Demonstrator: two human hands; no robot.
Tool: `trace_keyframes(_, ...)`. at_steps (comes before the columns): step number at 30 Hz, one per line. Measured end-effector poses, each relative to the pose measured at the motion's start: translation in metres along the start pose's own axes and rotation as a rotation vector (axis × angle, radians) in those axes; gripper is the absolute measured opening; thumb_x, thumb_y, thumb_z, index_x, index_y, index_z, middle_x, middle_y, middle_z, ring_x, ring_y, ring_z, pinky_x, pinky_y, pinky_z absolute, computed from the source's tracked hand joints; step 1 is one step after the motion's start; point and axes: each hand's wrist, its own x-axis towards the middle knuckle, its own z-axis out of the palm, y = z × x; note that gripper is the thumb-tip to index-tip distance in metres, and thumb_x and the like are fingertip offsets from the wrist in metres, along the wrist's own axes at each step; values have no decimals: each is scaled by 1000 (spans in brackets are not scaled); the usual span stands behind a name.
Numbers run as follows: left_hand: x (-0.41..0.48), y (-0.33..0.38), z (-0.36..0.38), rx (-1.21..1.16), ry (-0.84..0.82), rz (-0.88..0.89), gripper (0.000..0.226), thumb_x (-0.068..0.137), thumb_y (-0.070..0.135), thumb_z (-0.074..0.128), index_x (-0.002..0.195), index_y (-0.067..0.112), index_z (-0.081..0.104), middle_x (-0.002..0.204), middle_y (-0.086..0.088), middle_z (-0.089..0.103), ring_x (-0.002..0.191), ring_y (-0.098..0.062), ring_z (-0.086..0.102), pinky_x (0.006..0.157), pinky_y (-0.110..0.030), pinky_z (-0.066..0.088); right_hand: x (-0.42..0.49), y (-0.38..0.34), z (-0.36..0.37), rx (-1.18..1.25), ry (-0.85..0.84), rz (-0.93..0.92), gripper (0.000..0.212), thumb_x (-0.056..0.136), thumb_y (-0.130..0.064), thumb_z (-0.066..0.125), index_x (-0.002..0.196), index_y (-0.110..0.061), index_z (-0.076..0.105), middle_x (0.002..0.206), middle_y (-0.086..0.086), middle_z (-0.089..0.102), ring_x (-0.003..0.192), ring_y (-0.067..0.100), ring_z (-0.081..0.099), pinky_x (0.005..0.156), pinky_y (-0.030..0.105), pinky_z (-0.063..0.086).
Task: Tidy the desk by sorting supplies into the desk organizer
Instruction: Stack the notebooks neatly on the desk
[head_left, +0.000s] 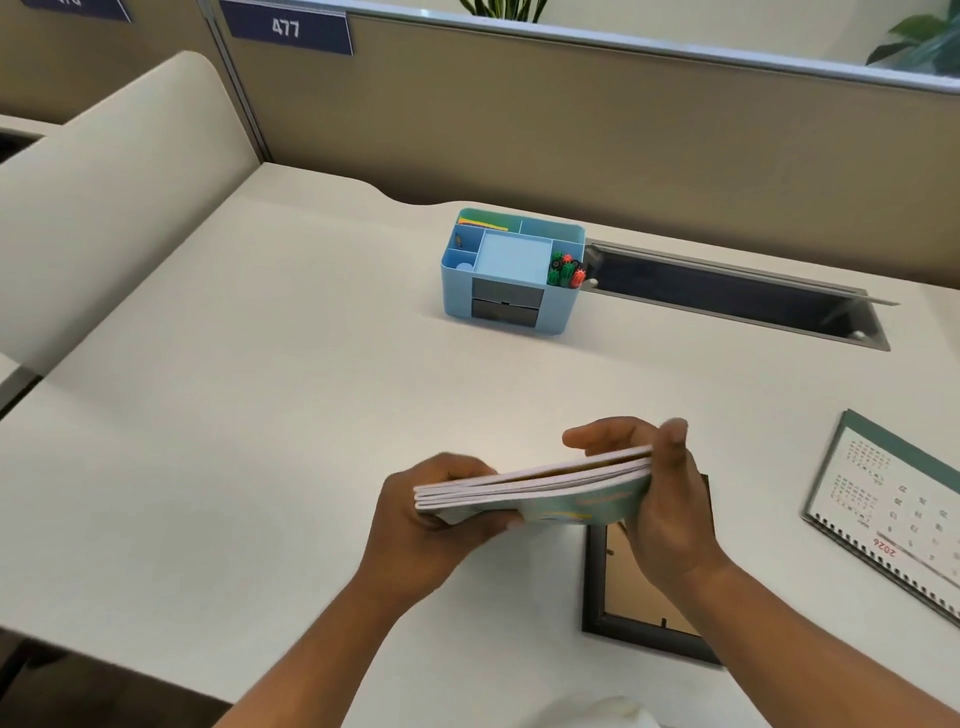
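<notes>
A stack of thin booklets (540, 483) is held above the pale desk (260, 415), gripped at its left end by the left hand (431, 519) and at its right end by the right hand (670, 509), whose fingers are curled over the far edge. A dark picture frame (613, 608) is seen lying flat beneath the right wrist, and a spiral-bound calendar (893, 514) lies well apart to the right. Further back, a light blue desk organizer (511, 273) is set upright beside an open cable slot (727, 296). Green and red markers (566, 270) are stood in its right compartment, coloured paper (483, 223) is kept in its back left compartment, and two grey drawers (505, 306) are fitted in its front
</notes>
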Motion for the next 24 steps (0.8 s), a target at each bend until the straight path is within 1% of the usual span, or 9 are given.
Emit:
trace_keyframes(2, -2, -1, 1, 8, -10, -44, 33, 67, 1, 85, 81, 29, 75, 77, 11, 74, 70, -7, 67, 64, -17, 49, -2, 8, -8, -27, -66, -63, 87, 65, -93, 44, 90, -15, 75, 101, 14, 72, 94, 23, 65, 84, 45, 48)
trace_keyframes(5, 2, 7, -1, -11, 20, -76, 34, 69, -1, 82, 78, 32, 77, 74, 9, 74, 68, -6, 66, 64, -17, 49, -5, 12, -12, -39, -135, -126, 80, 66, -86, 55, 90, -11, 73, 93, 14, 72, 91, 32, 66, 80, 43, 49)
trace_keyframes(8, 7, 15, -8, -32, -19, -50, 26, 69, 5, 81, 77, 29, 77, 74, 7, 74, 70, -8, 67, 65, -20, 51, -6, 8, -10, -49, -119, -152, 59, 62, -74, 73, 82, -19, 74, 82, 2, 71, 81, 21, 66, 71, 32, 50)
trace_keyframes(11, 11, 9, -15, -67, -44, -92, 28, 65, 7, 83, 77, 31, 77, 77, 5, 75, 73, -11, 69, 66, -22, 53, -11, 10, -4, -119, -135, -103, 41, 62, -60, 82, 82, -25, 75, 82, -3, 74, 79, 11, 68, 68, 20, 51)
trace_keyframes(13, 12, -3, -15, -111, -62, -163, 34, 62, 0, 85, 80, 28, 77, 83, 3, 76, 78, -13, 71, 68, -23, 55, -16, 20, -2, -142, -186, 1, 20, 70, -34, 87, 86, -27, 76, 90, -6, 77, 86, 10, 71, 71, 18, 53)
trace_keyframes(15, 8, -18, -12, -92, -86, -223, 39, 61, -7, 85, 84, 23, 77, 87, 4, 77, 80, -10, 72, 68, -21, 55, -21, 35, -4, -193, -203, 124, 29, 74, -8, 83, 90, -30, 73, 90, -15, 76, 86, 2, 71, 71, 14, 52)
trace_keyframes(16, 7, -26, -12, -52, -97, -238, 39, 62, -8, 85, 85, 22, 76, 87, 5, 77, 80, -9, 71, 68, -20, 54, -21, 41, -6, -251, -200, 153, 34, 75, -4, 81, 91, -32, 71, 88, -21, 75, 83, -4, 69, 70, 12, 51)
trace_keyframes(21, 8, -49, -16, 1, -98, -303, 30, 68, -3, 84, 89, 15, 74, 86, 3, 75, 82, -10, 70, 68, -20, 53, -16, 54, -14, -469, -245, 107, 33, 83, -4, 75, 92, -34, 64, 83, -29, 70, 81, -13, 62, 69, 4, 44)
trace_keyframes(24, 11, -51, -14, -52, -20, -349, 31, 73, -1, 81, 93, 22, 72, 90, 7, 76, 85, -9, 70, 71, -20, 54, -11, 60, -13, -399, -151, 76, 38, 83, 0, 73, 104, -30, 65, 94, -26, 72, 90, -6, 66, 74, 11, 51)
